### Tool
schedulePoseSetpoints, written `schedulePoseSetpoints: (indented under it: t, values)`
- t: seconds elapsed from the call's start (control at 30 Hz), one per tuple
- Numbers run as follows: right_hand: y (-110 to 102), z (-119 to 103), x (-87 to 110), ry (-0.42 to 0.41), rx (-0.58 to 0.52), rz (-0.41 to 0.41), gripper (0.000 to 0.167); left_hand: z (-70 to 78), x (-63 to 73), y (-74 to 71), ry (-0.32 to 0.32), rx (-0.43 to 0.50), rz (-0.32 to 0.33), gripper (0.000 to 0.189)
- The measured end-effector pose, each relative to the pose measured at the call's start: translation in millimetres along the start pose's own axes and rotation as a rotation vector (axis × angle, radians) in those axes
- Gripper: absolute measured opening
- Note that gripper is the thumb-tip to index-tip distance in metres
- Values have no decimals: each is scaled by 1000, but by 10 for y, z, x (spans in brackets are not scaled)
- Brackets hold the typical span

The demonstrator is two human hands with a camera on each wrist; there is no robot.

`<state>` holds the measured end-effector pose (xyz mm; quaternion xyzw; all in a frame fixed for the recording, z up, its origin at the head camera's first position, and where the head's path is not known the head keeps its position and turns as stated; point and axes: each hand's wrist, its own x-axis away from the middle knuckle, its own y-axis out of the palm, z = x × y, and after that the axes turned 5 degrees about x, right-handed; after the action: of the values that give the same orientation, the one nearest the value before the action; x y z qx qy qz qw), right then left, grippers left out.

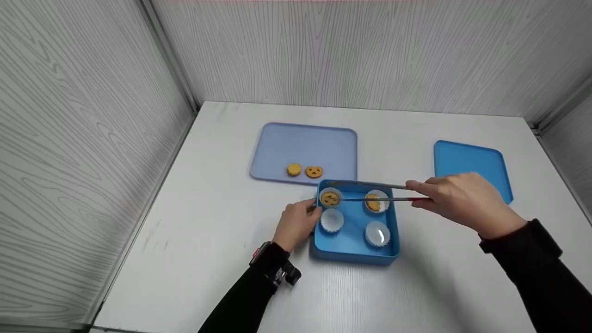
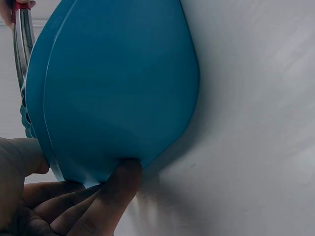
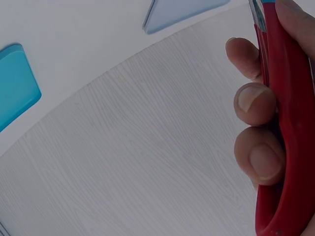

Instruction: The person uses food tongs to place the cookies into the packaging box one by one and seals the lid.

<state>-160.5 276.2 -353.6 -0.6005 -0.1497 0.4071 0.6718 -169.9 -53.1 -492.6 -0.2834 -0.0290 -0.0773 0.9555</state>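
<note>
A blue box (image 1: 354, 252) sits mid-table with several white paper cups inside. My left hand (image 1: 296, 224) holds its left wall, fingers against the outside (image 2: 118, 184). My right hand (image 1: 455, 199) grips red-handled metal tongs (image 1: 374, 192), whose tips reach the far-left cup (image 1: 330, 198) holding a pumpkin-face cookie. The far-right cup (image 1: 375, 202) also holds a cookie. The two near cups (image 1: 332, 220) (image 1: 377, 233) are bare. In the right wrist view my fingers (image 3: 253, 101) curl round the red handle (image 3: 283, 147).
A pale lilac tray (image 1: 303, 148) lies behind the box with two cookies (image 1: 293, 169) (image 1: 314, 171) on its near edge. A blue lid (image 1: 469, 162) lies at the right. Grey wood-grain walls enclose the white table on three sides.
</note>
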Motion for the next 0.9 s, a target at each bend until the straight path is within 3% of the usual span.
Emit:
schedulePoseSetpoints:
  t: [0.33,0.73,0.9]
  values:
    - [20,75,-20,17,-10,70,38,15,-6,-6,-29,1,-8,45]
    - [134,55,-229,131,-19,51,30,4,-16,-6,-21,-22,-11,45]
    - [224,40,-346,168,-41,-7,24,8,-12,-7,-25,-20,-12,44]
